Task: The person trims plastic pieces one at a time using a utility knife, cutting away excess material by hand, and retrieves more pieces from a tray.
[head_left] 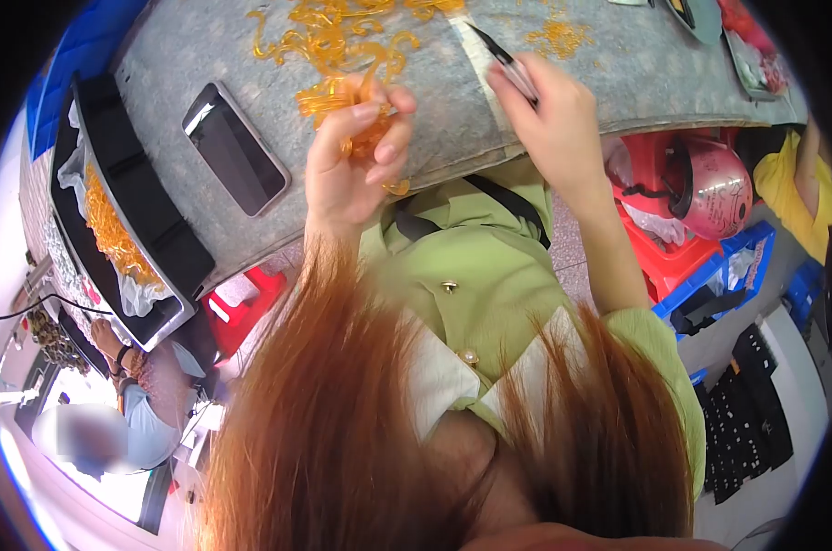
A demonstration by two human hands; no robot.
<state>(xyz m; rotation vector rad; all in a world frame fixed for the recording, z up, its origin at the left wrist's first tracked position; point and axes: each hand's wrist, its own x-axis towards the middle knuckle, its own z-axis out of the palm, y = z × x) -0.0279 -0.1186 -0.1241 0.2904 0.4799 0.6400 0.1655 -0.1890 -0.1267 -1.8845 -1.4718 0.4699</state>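
Observation:
My left hand (356,156) is closed around a bunch of translucent amber plastic pieces (319,97), its fingers curled near the table's front edge. My right hand (558,115) grips a craft knife (517,78) with a dark pointed blade, which points up and to the left. The blade tip is over a pale strip (475,60) on the grey table (452,101). Beyond my left hand lies a tangled heap of curly amber plastic pieces (329,37). Small amber bits (560,37) are scattered past the knife.
A smartphone (236,147) lies left on the table. Beside it, a black box (150,174) holds a bag of amber pieces (113,230). At right are a pink helmet (714,188), red stool (659,257) and blue crate (751,262). Other people sit at lower left and far right.

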